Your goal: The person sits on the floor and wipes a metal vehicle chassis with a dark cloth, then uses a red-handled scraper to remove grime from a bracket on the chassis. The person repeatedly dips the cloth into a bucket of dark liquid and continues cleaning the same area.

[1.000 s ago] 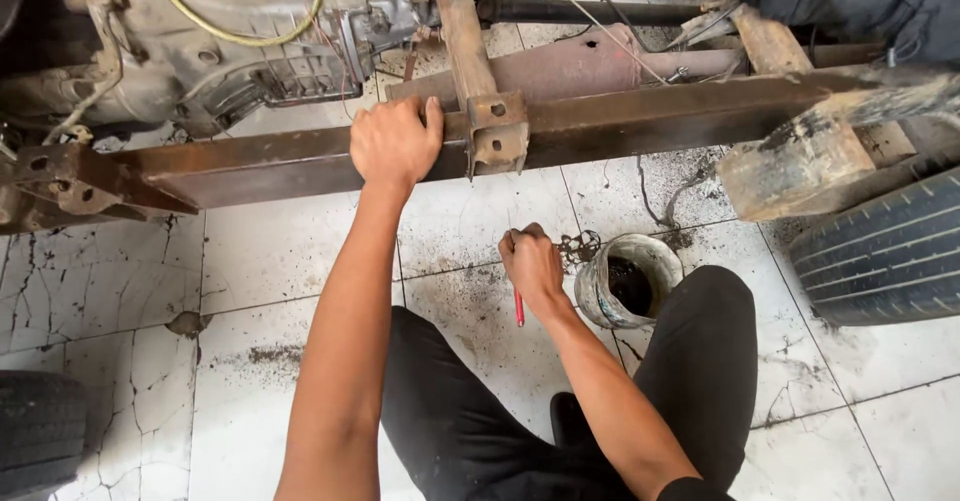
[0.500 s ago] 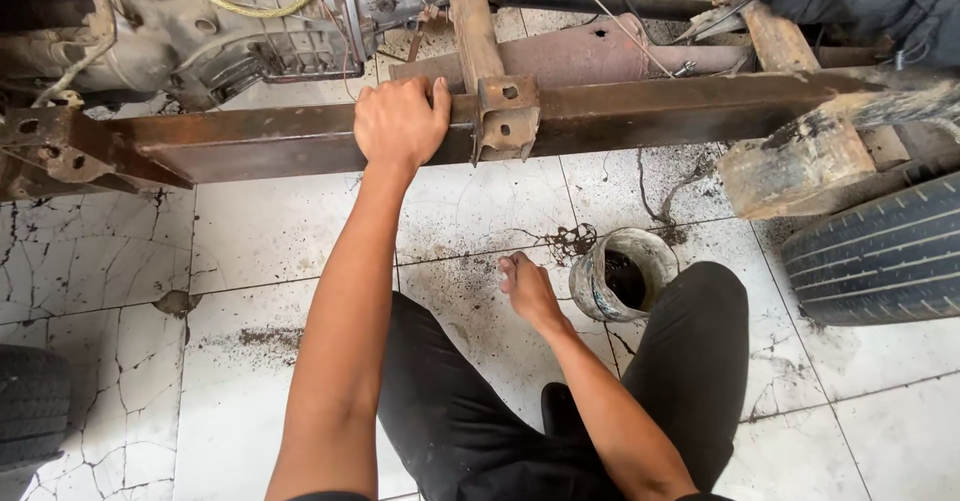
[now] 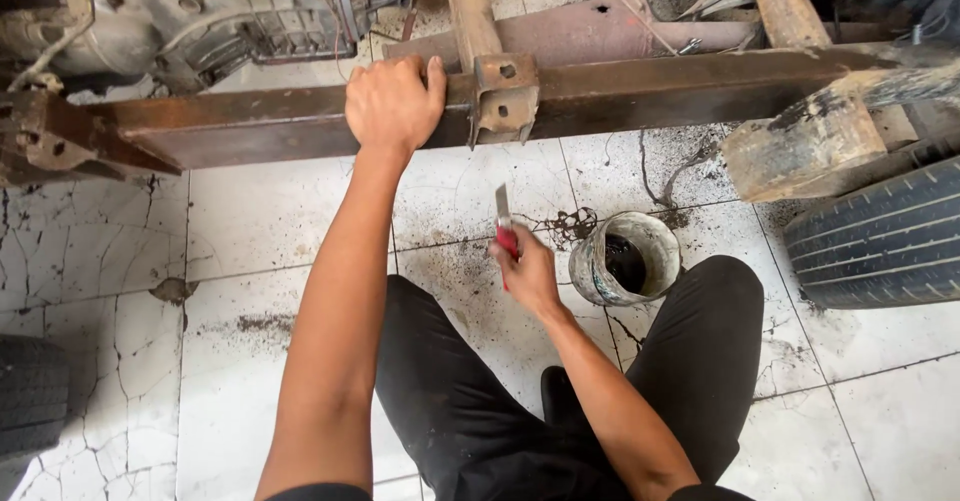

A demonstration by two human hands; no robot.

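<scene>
Left hand (image 3: 392, 103) fingers grip the rusty beam (image 3: 640, 91); below the beam, right hand (image 3: 527, 273) fingers clasp a red-handled knife (image 3: 505, 226).

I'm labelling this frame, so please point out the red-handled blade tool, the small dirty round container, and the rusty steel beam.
red-handled blade tool (image 3: 503, 211): head view, on its grey blade.
small dirty round container (image 3: 660, 246): head view, on its pale rim.
rusty steel beam (image 3: 650, 91): head view, on its brown side face.

L hand (image 3: 392, 103) clamps the rusty frame rail (image 3: 640, 96) — R hand (image 3: 527, 273) holds a red-handled blade (image 3: 504, 223) upright, just beside a dirty paint can (image 3: 628, 258) on cracked floor tiles (image 3: 270, 221).
</scene>
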